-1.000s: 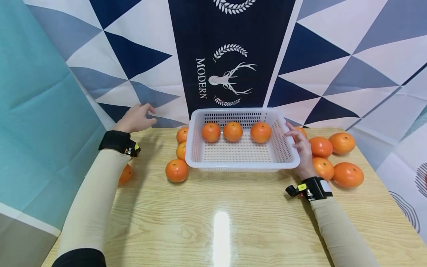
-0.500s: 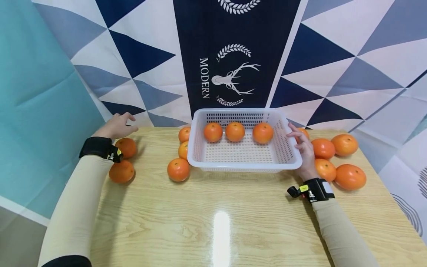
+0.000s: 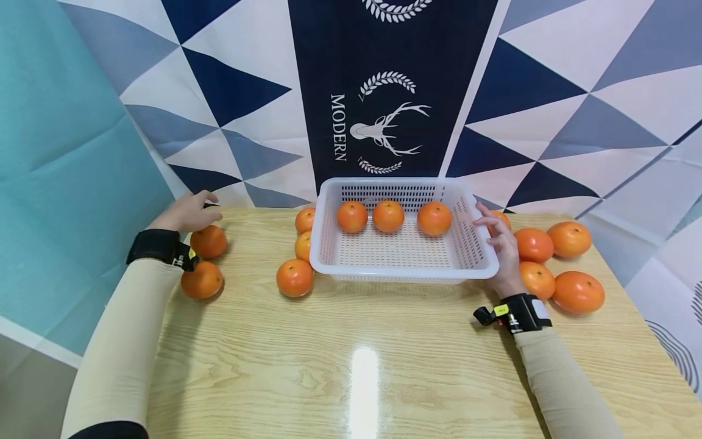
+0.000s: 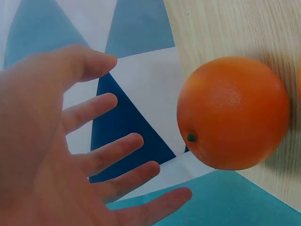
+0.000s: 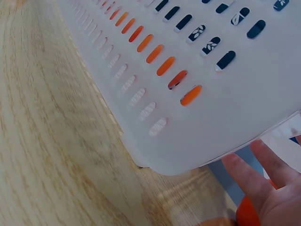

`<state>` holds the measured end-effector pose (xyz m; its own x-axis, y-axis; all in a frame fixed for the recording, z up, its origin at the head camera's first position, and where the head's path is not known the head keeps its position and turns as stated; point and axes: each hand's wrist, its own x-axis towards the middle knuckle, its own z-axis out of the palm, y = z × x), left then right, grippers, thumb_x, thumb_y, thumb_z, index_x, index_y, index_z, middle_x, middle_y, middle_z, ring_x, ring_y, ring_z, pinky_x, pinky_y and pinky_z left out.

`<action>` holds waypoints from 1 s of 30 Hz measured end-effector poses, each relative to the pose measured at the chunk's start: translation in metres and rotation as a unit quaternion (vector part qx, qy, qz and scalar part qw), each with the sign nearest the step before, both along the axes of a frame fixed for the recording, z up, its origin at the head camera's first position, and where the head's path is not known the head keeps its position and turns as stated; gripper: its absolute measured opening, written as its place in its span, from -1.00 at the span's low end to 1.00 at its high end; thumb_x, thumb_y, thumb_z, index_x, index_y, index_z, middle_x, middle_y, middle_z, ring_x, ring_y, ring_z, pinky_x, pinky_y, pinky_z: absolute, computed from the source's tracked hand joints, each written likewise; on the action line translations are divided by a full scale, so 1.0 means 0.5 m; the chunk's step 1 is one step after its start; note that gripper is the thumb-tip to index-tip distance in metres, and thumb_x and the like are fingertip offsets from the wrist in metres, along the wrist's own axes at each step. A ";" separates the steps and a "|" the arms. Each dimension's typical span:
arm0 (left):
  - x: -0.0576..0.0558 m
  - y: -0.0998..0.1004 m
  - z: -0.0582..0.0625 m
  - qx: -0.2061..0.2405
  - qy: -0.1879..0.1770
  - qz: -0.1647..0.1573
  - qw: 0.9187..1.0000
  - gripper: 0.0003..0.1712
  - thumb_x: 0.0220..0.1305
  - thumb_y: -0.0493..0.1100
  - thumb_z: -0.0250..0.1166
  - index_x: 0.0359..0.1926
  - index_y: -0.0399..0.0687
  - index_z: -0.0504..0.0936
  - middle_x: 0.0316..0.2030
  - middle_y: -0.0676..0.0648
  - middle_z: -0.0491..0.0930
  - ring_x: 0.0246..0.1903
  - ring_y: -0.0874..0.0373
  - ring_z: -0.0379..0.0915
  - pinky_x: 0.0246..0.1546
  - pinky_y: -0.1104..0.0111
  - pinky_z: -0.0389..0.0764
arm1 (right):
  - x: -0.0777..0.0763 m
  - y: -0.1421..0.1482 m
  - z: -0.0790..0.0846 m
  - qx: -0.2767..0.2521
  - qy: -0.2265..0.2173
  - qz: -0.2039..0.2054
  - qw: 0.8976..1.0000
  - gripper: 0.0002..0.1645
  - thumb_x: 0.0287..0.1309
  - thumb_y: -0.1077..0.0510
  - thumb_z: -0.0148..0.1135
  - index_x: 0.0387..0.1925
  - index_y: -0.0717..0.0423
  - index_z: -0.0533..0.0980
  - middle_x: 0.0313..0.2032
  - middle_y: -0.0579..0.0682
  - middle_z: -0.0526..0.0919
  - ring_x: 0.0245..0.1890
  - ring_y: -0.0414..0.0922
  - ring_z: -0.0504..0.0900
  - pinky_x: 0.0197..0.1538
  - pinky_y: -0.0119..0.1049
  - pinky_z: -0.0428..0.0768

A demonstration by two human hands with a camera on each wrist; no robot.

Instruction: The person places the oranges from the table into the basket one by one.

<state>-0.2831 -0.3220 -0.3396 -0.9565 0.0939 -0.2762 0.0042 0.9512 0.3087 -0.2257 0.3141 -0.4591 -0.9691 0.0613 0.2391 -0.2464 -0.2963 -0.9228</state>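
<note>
My left hand (image 3: 187,211) is at the far left, above an orange (image 3: 209,244). Its spread fingers stay apart from that orange (image 4: 235,115) in the left wrist view and hold nothing. Nearer me lies a second orange (image 3: 202,281). A white perforated plastic basket (image 3: 392,272) stands at the back middle, with three oranges (image 3: 388,217) in a row along its far side. My right hand (image 3: 503,253) is at the basket's right end, extended fingers touching the rim. In the right wrist view the fingertips (image 5: 233,162) meet the rim from outside; the thumb is hidden.
Several oranges (image 3: 577,292) lie on the wooden table (image 3: 274,366) right of the right hand. Three more (image 3: 295,278) line the basket's left side. A patterned cloth (image 3: 247,61) hangs behind the table, and a teal one (image 3: 77,183) borders it on the left.
My left hand has moved left and slightly down, from beside the backdrop to over the far left orange. Two left oranges show more fully. The right hand stays at the basket.
</note>
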 end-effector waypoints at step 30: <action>0.006 -0.039 -0.071 0.012 -0.048 -0.043 0.998 -0.30 0.49 -0.03 0.27 0.48 -0.38 0.48 0.37 -0.61 0.48 0.09 -0.35 0.43 0.01 0.14 0.48 | 0.001 -0.001 0.001 0.004 -0.005 -0.001 1.000 -0.25 0.27 0.38 -0.44 -0.07 -0.21 0.68 0.81 -0.01 0.13 0.80 0.04 0.07 0.37 -0.47 0.49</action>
<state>-0.2800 -0.3417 -0.3752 -0.9136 0.1819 -0.3636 0.0539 0.9407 0.3349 -0.2253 0.3138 -0.4585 -0.9710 0.0623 0.2307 -0.2388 -0.2882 -0.9273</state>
